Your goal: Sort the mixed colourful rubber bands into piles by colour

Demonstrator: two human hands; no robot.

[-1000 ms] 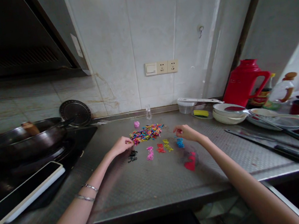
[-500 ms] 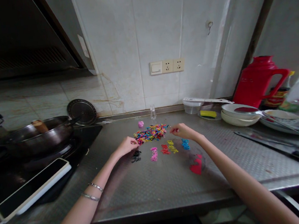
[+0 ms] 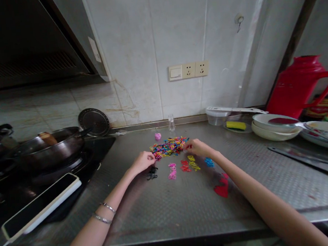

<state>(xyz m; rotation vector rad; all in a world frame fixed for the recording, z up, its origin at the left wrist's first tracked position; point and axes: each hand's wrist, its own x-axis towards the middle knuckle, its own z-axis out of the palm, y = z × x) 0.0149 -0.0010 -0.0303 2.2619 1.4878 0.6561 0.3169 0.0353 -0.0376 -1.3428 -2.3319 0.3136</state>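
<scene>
Both hands were up at the mixed pile (image 3: 169,147) of tiny coloured bands, middle of the steel table (image 3: 173,205). Left hand (image 3: 143,161) sat at the pile's left edge w/ fingers curled in and tips pinched together; looked like it had a band or two, but too small to tell for sure. Right hand (image 3: 198,148) was at the pile's right edge, fingers bent down w/ tips touching the bands; can't tell if it actually gripped any.

Just in front of the pile were the sorted little heaps, in a row, left to right: black (image 3: 152,173) right under the left hand, pink (image 3: 172,171), red (image 3: 184,165), yellow (image 3: 193,163), blue (image 3: 208,162) beside the right wrist. A bigger red heap (image 3: 221,189) lay nearer the table edge, partly tucked against the right forearm. A pink blob (image 3: 157,136) and a small clear vial (image 3: 171,123) stood behind the pile, near the wall.

Two thin bracelets (image 3: 105,213) on the left wrist.

Left side: a dark wok (image 3: 49,152) on the stove, round lid (image 3: 93,122) leaning on the wall behind it, and a phone (image 3: 41,206) lying on the stove's front, cable attached. Right side: red jug (image 3: 300,83), stacked white bowls (image 3: 273,126), a clear tub (image 3: 218,116) w/ a yellow sponge (image 3: 237,125) next to it. Wall sockets (image 3: 188,70) above the pile.
</scene>
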